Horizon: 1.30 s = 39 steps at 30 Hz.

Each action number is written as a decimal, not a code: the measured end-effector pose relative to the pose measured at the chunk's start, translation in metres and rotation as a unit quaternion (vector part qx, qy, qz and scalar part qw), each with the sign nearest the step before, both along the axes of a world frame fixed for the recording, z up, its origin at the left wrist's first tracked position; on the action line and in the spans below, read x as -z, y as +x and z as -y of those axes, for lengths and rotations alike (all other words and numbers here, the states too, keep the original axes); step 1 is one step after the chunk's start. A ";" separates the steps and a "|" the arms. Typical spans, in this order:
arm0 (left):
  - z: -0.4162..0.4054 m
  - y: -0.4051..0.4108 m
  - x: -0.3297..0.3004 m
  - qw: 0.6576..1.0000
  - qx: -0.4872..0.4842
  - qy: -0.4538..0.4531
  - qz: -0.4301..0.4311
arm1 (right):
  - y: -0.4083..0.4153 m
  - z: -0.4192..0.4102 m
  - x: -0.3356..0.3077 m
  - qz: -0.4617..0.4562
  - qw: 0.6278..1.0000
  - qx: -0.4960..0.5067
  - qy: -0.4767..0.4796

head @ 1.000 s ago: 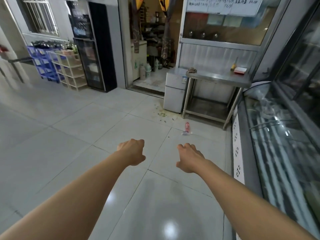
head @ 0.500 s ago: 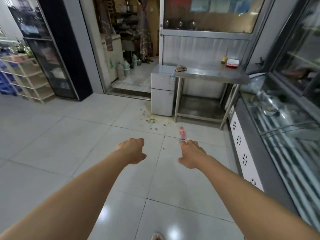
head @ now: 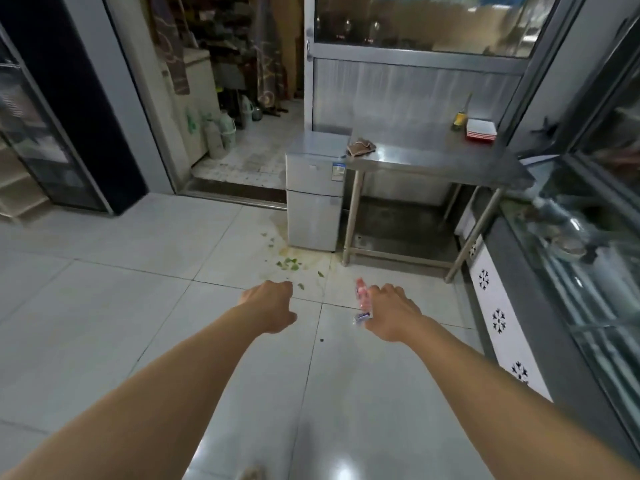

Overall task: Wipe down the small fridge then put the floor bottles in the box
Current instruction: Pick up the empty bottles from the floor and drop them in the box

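Hands hung out ahead over the floor, both seen from the back: the left hand (head: 270, 308) had its fingers curled under and held nothing that showed, and the right hand (head: 391, 315) was likewise curled, empty as far as could be seen. Just beside the right hand, on its left edge in the view, a pink bottle (head: 362, 301) lay on its side on the floor (head: 104, 306); whether the hand touched it or only hung above it could not be told. The floor was pale glossy tile with dark grout lines, throwing back a ceiling light near the bottom edge. Beyond the hands, green scraps (head: 289, 264) and a yellowish stain lay scattered on the tile before the fridge (head: 313, 199), a small silver two-door unit standing against the left end of a steel table (head: 433, 161). A crumpled cloth (head: 361, 148) rested on the table's near left corner, just beside the fridge top. At the table's back right stood a yellow bottle (head: 460, 116) beside a stack of red-and-white dishes (head: 480, 129). Left of the fridge an open doorway (head: 242, 98) led into a dim storeroom. A glass-topped freezer (head: 571, 271) ran along the right wall.
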<state>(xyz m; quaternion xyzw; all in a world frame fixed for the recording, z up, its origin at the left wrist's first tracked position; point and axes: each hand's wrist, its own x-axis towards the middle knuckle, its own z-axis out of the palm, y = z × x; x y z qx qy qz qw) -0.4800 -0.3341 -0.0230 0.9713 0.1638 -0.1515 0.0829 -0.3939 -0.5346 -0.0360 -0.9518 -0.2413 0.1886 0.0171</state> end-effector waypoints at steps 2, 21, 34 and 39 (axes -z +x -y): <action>-0.022 0.047 0.009 1.000 0.023 -0.006 -0.003 | 0.040 -0.020 0.010 -0.003 1.000 0.019 -0.005; -0.080 0.441 0.115 0.949 0.289 0.050 -0.114 | 0.338 -0.074 0.131 -0.106 0.961 0.254 0.003; -0.043 0.626 0.283 0.908 0.366 0.035 -0.200 | 0.480 -0.050 0.307 -0.207 0.918 0.337 0.012; -0.036 0.674 0.380 0.886 0.410 0.049 -0.211 | 0.501 -0.058 0.401 -0.231 0.898 0.374 0.023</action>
